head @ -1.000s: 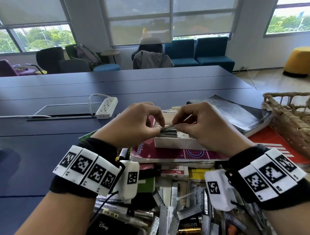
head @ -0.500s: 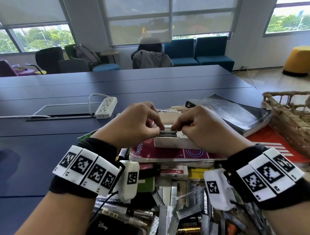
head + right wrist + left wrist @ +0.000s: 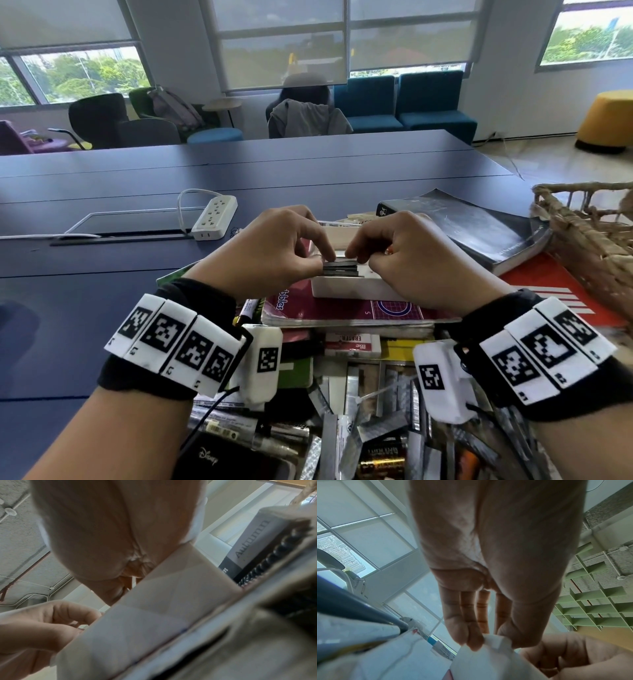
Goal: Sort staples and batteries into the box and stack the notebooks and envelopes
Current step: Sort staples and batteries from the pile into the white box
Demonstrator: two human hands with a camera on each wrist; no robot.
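Observation:
A small white box (image 3: 342,291) sits on a maroon notebook (image 3: 342,310). A short stack of grey staple strips (image 3: 340,269) lies in the box's left end. My left hand (image 3: 323,262) pinches the stack's left end, and my right hand (image 3: 356,257) pinches its right end from above. In the left wrist view my fingers (image 3: 471,635) and thumb meet at the white box (image 3: 488,662). The right wrist view shows only the box wall (image 3: 154,615) and my left hand (image 3: 42,622). Several loose staple strips (image 3: 352,387) and a battery (image 3: 380,462) lie in front of me.
A black book (image 3: 479,226) lies behind the box. A red folder (image 3: 548,284) and a wicker basket (image 3: 589,233) are at the right, a white power strip (image 3: 214,216) at the left. An eraser box (image 3: 352,344) and markers (image 3: 239,428) lie among the near clutter.
Both hands have lowered the stack of staple strips from just above the box down into it, and the fingers have closed in over it.

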